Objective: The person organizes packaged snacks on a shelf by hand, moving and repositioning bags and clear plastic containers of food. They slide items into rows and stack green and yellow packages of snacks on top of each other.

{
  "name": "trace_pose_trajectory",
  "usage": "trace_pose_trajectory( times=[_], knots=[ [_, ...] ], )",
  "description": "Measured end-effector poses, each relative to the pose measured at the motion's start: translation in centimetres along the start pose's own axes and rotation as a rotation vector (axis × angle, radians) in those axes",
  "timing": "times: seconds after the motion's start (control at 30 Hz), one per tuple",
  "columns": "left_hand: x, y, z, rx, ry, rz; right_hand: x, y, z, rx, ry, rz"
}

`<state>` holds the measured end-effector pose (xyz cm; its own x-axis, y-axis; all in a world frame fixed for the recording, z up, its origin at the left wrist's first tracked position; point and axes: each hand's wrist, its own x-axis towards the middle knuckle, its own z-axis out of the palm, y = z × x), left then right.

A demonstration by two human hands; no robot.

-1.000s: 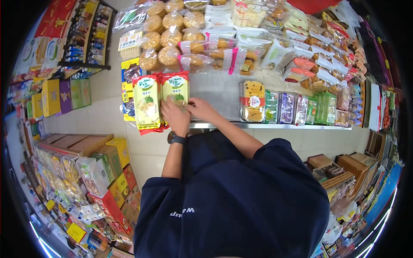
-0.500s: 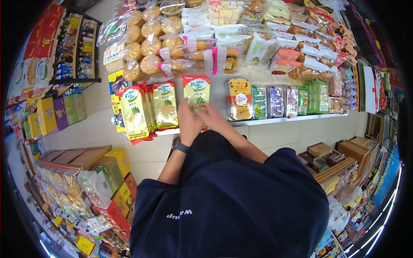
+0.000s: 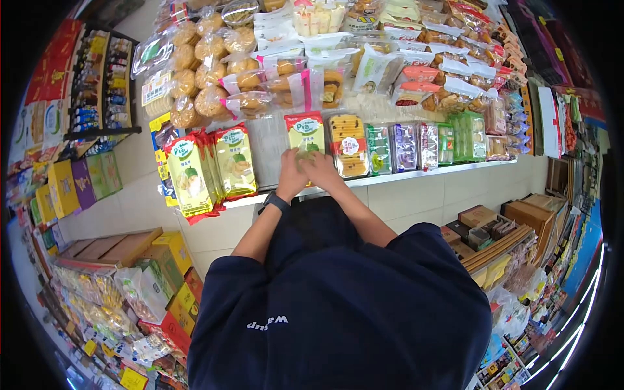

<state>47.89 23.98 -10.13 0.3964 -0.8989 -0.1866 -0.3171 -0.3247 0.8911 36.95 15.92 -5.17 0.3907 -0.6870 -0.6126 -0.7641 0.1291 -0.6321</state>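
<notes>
A red-and-green packet (image 3: 305, 132) lies upright in the front row, against the yellow cookie box (image 3: 348, 144) on its right. My left hand (image 3: 294, 174) is at the packet's lower left, its fingers on the wrapper. On the lower right of the same packet rests my right hand (image 3: 322, 172). The fingers of both hands are bent and close together over it. To the left, beyond a strip of bare shelf (image 3: 270, 153), stand a similar packet (image 3: 235, 161) and a stack of such packets (image 3: 188, 174).
Behind are round buns in clear bags (image 3: 211, 75) and wrapped breads (image 3: 286, 91). Green and purple packs (image 3: 403, 146) line the front right. The shelf's metal edge (image 3: 390, 180) runs before me. Cartons (image 3: 162, 250) stand at lower left, boxes (image 3: 478, 224) at right.
Both hands and the packet have moved right, up against the cookie box. The gap between this packet and the similar one on its left has widened. The view has shifted slightly.
</notes>
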Motion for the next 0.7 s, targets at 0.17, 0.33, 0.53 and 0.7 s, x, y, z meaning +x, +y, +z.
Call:
trace_pose_trajectory(
  times=[0.17,0.33,0.53,0.7],
  knots=[
    [-1.4,1.5,-0.3,0.023,-0.032,0.014,-1.0,0.7,-0.4,-0.048,-0.031,-0.031],
    [-1.7,1.4,-2.0,0.081,0.016,-0.031,-0.8,1.5,0.3,-0.144,0.062,-0.216],
    [-0.8,-0.9,-9.2,0.585,0.448,-0.124,-2.8,-0.1,-0.8,-0.111,0.137,-0.306],
    [-0.9,-3.7,-10.7,0.734,0.445,-0.414,-2.4,0.2,-2.4,-0.097,0.097,-0.327]
  ],
)
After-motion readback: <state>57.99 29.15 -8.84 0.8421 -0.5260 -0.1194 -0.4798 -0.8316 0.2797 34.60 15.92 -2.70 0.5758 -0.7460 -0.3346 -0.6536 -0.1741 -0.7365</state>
